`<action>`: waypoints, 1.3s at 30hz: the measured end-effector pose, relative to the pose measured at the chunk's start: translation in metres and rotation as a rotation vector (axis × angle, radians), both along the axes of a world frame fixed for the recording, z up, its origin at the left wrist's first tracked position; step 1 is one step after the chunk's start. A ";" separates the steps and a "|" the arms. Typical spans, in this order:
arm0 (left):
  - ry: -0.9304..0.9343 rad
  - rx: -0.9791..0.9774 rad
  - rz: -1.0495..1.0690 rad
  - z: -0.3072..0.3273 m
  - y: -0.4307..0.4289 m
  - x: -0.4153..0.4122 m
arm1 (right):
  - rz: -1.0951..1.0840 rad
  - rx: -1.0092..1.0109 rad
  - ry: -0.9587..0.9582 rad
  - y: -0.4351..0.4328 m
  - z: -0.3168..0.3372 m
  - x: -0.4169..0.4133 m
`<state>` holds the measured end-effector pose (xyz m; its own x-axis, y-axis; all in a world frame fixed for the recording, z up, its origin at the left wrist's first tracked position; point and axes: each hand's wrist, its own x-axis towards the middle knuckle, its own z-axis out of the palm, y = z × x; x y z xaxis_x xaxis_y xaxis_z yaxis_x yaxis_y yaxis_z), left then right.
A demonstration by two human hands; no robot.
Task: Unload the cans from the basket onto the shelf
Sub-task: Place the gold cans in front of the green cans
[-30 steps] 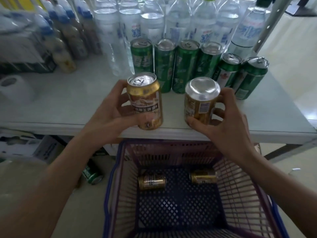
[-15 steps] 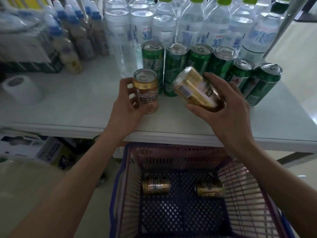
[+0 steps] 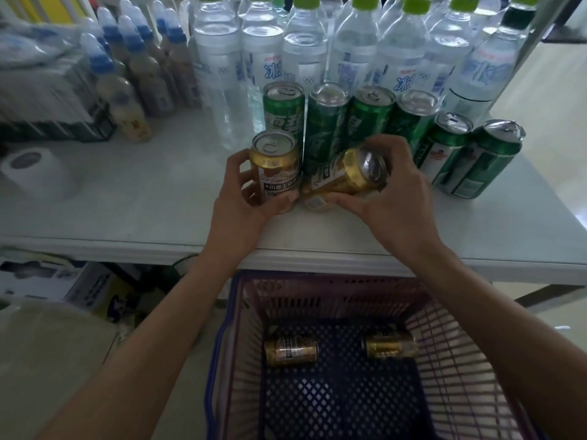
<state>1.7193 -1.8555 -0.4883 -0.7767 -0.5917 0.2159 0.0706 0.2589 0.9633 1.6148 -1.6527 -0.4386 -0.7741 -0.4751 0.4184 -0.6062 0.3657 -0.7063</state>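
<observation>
My left hand (image 3: 244,201) grips an upright gold can (image 3: 275,165) that stands on the white shelf (image 3: 127,201), just in front of a row of green cans (image 3: 370,120). My right hand (image 3: 394,198) holds a second gold can (image 3: 344,177) tilted on its side, top end to the right, its lower end close to the first can. Below the shelf edge sits the purple basket (image 3: 444,328), with two more gold cans lying in it, one at the left (image 3: 290,350) and one at the right (image 3: 390,344).
Clear water bottles (image 3: 301,49) stand behind the green cans. Blue-capped drink bottles (image 3: 127,90) and a wrapped pack fill the shelf's back left. A paper roll (image 3: 35,171) lies at the left. Boxes (image 3: 47,277) sit under the shelf.
Both hands moved forward from the shelf's front edge to the green cans. The left can stayed upright. The right can went from upright to lying tilted, its top turned to the right.
</observation>
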 end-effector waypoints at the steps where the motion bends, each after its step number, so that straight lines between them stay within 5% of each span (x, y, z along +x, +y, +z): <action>1: 0.000 -0.002 0.002 0.000 0.001 0.000 | -0.002 0.001 0.003 -0.001 0.002 -0.003; 13: -0.013 -0.016 0.015 0.004 0.008 0.001 | 0.016 0.020 -0.126 -0.026 -0.030 -0.003; 18: -0.047 -0.048 0.035 0.007 0.010 0.000 | -0.046 0.087 0.009 -0.026 -0.034 0.001; 32: -0.246 -0.193 0.068 0.019 0.023 -0.002 | -0.046 0.241 -0.021 -0.016 -0.038 -0.005; 36: -0.234 -0.276 0.286 0.029 0.044 0.022 | -0.089 0.242 -0.165 0.003 -0.033 -0.001; 39: -0.148 -0.352 0.046 0.032 0.065 0.037 | -0.071 0.177 -0.240 0.027 -0.033 0.007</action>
